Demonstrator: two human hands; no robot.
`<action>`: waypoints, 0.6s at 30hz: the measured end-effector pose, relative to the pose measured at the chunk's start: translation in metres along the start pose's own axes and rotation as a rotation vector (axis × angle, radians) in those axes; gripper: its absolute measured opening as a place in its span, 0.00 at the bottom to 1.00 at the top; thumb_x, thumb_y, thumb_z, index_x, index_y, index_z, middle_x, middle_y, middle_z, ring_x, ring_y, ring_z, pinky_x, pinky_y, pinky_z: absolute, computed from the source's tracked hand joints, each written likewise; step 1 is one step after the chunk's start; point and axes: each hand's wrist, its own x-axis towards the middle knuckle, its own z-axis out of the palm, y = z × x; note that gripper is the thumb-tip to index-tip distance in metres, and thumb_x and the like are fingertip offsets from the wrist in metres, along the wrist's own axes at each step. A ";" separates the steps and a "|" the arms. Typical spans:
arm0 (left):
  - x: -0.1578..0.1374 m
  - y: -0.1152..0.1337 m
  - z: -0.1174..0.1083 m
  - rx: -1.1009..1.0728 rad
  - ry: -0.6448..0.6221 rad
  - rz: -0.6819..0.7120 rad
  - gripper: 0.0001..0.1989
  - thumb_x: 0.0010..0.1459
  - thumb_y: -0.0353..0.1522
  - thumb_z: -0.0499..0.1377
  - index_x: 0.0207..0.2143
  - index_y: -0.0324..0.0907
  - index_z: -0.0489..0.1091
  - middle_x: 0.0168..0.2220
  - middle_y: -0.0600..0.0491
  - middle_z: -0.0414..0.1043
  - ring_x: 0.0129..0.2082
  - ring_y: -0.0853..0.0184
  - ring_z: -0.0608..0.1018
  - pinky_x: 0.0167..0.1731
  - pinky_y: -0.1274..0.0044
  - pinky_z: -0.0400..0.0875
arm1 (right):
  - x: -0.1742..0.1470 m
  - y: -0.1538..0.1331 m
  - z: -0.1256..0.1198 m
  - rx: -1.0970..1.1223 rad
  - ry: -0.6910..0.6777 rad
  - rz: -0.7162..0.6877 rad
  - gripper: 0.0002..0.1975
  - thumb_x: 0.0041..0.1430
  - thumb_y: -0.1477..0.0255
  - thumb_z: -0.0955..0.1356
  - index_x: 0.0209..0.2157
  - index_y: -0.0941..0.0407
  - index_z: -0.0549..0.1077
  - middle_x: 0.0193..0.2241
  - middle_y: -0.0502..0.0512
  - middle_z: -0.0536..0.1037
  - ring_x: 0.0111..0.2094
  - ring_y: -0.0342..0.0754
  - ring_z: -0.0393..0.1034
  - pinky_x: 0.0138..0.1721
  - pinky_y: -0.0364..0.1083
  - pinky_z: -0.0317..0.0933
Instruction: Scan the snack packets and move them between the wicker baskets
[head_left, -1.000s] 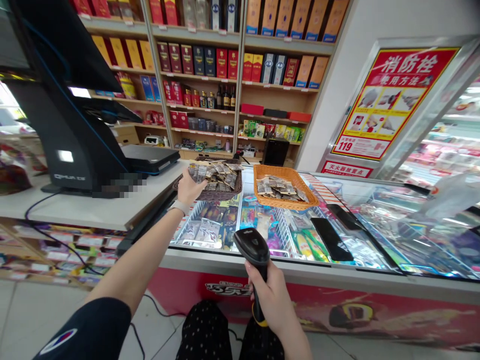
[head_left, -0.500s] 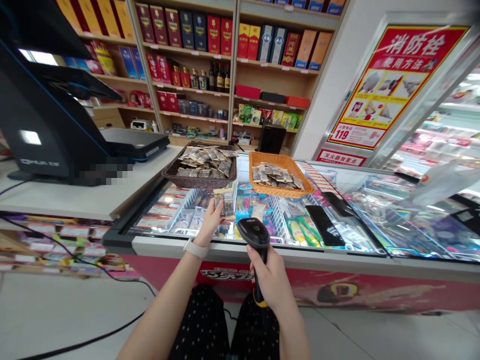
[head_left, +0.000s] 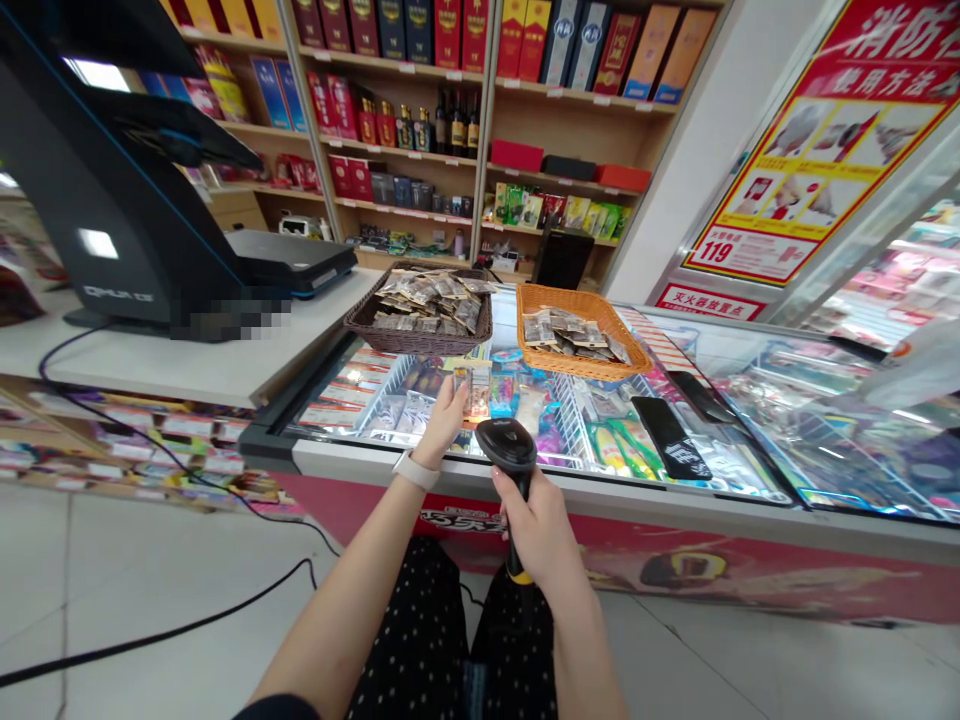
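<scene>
Pinched in my left hand (head_left: pixel 448 420) is a small flat snack packet (head_left: pixel 477 392), held above the glass top of the chest freezer. A reddish glow shows on the lower part of the packet. My right hand (head_left: pixel 536 525) is wrapped round the handle of a black barcode scanner (head_left: pixel 507 445), whose head points forward toward the packet. Beyond my left hand stands a dark brown wicker basket (head_left: pixel 367 325) heaped with similar packets. To its right is an orange wicker basket (head_left: pixel 637 352) with fewer packets in it.
Two dark phones lie on the freezer glass at right, the nearer phone (head_left: pixel 670 437) close to the front rim. A black checkout terminal (head_left: pixel 142 220) stands on the white counter (head_left: pixel 225 365) at left. Black cables (head_left: pixel 150 648) trail over the floor. Shelves of boxes and bottles stand behind.
The view has turned slightly left, so the scene sits further right. The packet is raised a little, with a reddish glow on it now. Both hands keep their hold.
</scene>
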 end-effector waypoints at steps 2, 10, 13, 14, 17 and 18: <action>-0.003 0.003 0.001 -0.017 -0.028 -0.063 0.17 0.61 0.41 0.62 0.50 0.46 0.69 0.53 0.48 0.74 0.45 0.59 0.80 0.38 0.73 0.79 | 0.001 0.002 0.001 0.005 0.001 0.018 0.25 0.64 0.49 0.66 0.43 0.56 0.79 0.18 0.52 0.76 0.20 0.54 0.73 0.23 0.47 0.65; -0.009 0.014 0.005 -0.092 -0.077 -0.083 0.23 0.54 0.31 0.64 0.53 0.45 0.68 0.52 0.49 0.75 0.38 0.64 0.81 0.36 0.72 0.81 | 0.002 0.007 -0.005 0.033 0.010 0.051 0.25 0.62 0.46 0.66 0.38 0.56 0.76 0.17 0.50 0.73 0.18 0.52 0.71 0.22 0.46 0.67; -0.001 0.021 0.013 -0.160 -0.091 -0.080 0.19 0.54 0.31 0.65 0.49 0.41 0.71 0.50 0.48 0.76 0.41 0.65 0.81 0.46 0.67 0.80 | -0.001 0.010 -0.015 0.101 0.027 0.110 0.27 0.60 0.43 0.67 0.36 0.55 0.74 0.17 0.47 0.71 0.17 0.50 0.69 0.20 0.46 0.67; 0.004 0.026 0.019 -0.170 -0.107 -0.079 0.16 0.55 0.30 0.65 0.47 0.40 0.72 0.48 0.48 0.77 0.41 0.65 0.81 0.48 0.67 0.79 | -0.002 0.012 -0.020 0.115 0.042 0.124 0.27 0.59 0.43 0.67 0.36 0.55 0.73 0.17 0.47 0.70 0.17 0.49 0.68 0.19 0.46 0.67; 0.027 0.046 0.048 -0.174 -0.168 -0.086 0.08 0.58 0.29 0.66 0.40 0.36 0.73 0.39 0.50 0.78 0.39 0.67 0.81 0.51 0.68 0.77 | -0.005 0.018 -0.033 0.127 0.082 0.131 0.27 0.58 0.42 0.68 0.32 0.55 0.72 0.17 0.47 0.71 0.16 0.48 0.68 0.19 0.45 0.65; 0.037 0.053 0.063 -0.173 -0.187 -0.100 0.06 0.59 0.29 0.66 0.37 0.35 0.73 0.37 0.50 0.78 0.38 0.67 0.81 0.52 0.68 0.77 | -0.005 0.019 -0.038 0.131 0.092 0.130 0.28 0.58 0.42 0.68 0.32 0.55 0.72 0.17 0.48 0.71 0.16 0.48 0.68 0.19 0.45 0.65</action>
